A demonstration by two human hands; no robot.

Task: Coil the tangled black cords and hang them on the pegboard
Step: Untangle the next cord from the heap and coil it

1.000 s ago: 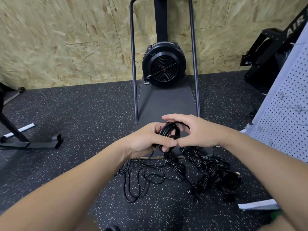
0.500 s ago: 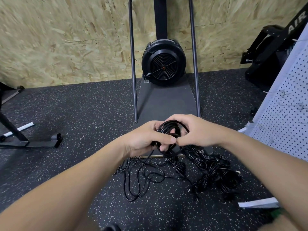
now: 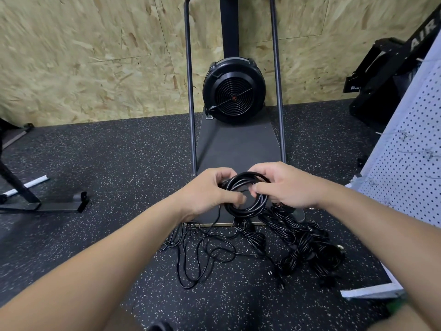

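A round coil of black cord (image 3: 248, 206) hangs between both hands above the floor. My left hand (image 3: 205, 194) grips its left side with curled fingers. My right hand (image 3: 284, 187) grips its right side, thumb and fingers curled round the loops. A thin loose cord (image 3: 198, 254) trails in tangled loops on the floor below. To its right lies a heap of bundled black cords (image 3: 307, 247). The white pegboard (image 3: 410, 149) leans at the far right, with small wire hooks on it.
A black fan machine (image 3: 233, 91) with two upright metal rails stands on a dark platform (image 3: 236, 144) straight ahead, against a chipboard wall. A black metal frame foot (image 3: 43, 206) lies at the left. Black equipment (image 3: 386, 75) sits at the back right. Speckled rubber floor all round.
The coil has turned from edge-on to face the camera and now shows as a full ring. Both hands have shifted slightly apart along its sides.
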